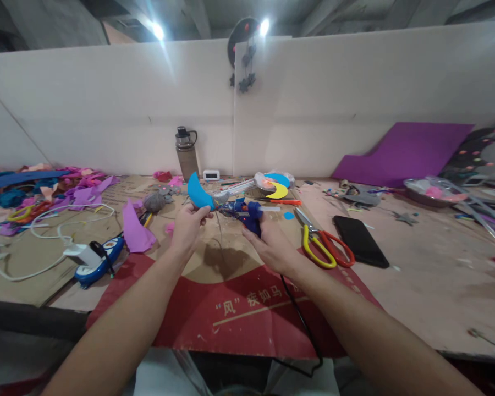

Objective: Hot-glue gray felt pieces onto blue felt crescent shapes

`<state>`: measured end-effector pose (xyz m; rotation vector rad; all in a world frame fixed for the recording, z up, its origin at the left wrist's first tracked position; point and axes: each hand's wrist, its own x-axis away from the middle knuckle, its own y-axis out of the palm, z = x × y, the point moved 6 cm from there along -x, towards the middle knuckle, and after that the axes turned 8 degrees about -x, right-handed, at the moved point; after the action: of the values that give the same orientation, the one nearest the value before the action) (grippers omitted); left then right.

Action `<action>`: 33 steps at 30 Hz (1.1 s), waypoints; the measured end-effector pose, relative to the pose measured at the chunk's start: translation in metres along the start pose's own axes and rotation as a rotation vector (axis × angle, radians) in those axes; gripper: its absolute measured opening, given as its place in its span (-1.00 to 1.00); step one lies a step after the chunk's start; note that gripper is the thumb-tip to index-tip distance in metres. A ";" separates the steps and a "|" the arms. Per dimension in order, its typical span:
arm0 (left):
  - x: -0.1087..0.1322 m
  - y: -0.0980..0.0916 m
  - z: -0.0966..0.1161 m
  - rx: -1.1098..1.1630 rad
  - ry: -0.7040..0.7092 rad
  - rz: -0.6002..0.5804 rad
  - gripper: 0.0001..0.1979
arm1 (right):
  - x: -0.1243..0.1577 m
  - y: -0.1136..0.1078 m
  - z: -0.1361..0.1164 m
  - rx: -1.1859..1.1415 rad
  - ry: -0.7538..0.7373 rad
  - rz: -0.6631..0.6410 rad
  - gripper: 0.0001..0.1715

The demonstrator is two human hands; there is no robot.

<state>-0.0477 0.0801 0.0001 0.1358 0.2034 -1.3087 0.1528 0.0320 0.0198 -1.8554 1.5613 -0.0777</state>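
While the left hand point(190, 223) pinches one blue crescent point(198, 192) by its lower end, thumb against fingers, the right hand point(272, 236) closes round the handle of one blue glue gun point(253, 219), a pale glue stick point(271, 209) protruding from its rear. Crescent: raised above the table, left of the gun, tip upward. Gun: nozzle directed at the crescent's lower end; contact between them cannot be told.

Right of the gun: one small blue disc point(289, 215); scissors point(319, 242), one handle yellow, one red, blades parted slightly; one black phone point(359, 240), lying flat just beside the scissors. Beyond the gun: one yellow crescent point(279, 191). Left: one violet piece point(137, 230); one grey yarn ball point(153, 203). Beneath the forearms: one red printed sheet point(190, 324).
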 end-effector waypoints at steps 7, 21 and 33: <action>0.004 0.003 0.003 -0.074 0.013 -0.025 -0.82 | 0.000 -0.004 -0.002 -0.030 -0.018 0.023 -0.56; 0.008 0.007 0.005 -0.147 0.079 -0.060 -0.85 | -0.001 -0.013 -0.001 -0.029 -0.041 0.097 -0.68; 0.011 0.009 0.008 -0.143 0.080 -0.088 -0.88 | -0.001 -0.017 -0.004 -0.098 -0.079 0.167 -0.61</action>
<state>-0.0353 0.0705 0.0055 0.0582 0.3739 -1.3726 0.1652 0.0312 0.0328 -1.7721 1.6838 0.1489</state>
